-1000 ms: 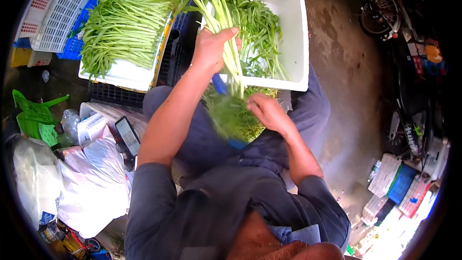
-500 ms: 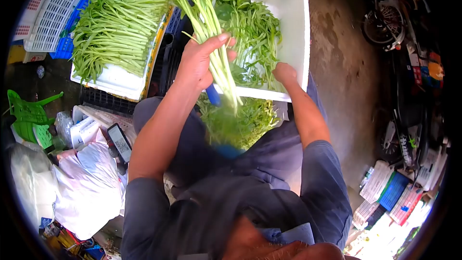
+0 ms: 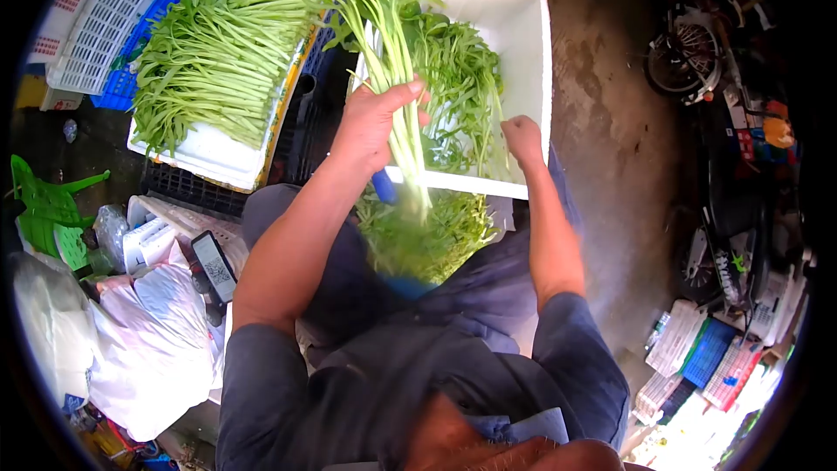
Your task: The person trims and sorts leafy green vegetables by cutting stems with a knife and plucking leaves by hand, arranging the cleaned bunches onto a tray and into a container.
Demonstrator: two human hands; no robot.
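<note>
My left hand (image 3: 370,125) is wrapped round a bunch of green leafy stems (image 3: 398,61), whose cut ends point down over my lap. A blue handle (image 3: 384,187) shows just below that hand. My right hand (image 3: 521,138) is closed over the near right part of a white foam box (image 3: 527,44); what its fingers pinch, if anything, is too small to make out, though a thin stem lies beside them. Loose greens (image 3: 458,78) lie inside the box. Below it, between my legs, is a heap of leafy trimmings (image 3: 436,231), partly blurred.
Long stems (image 3: 231,52) lie in rows on a white foam tray (image 3: 228,150) at the left. Beyond it stand plastic crates (image 3: 96,30). A phone (image 3: 214,265), white bags (image 3: 148,340) and a green chair (image 3: 48,209) are at the lower left. Bikes (image 3: 684,57) stand at the right.
My right hand has moved from beside the stem ends, up and right to the box. My left hand still holds the bunch, shifted slightly down and left.
</note>
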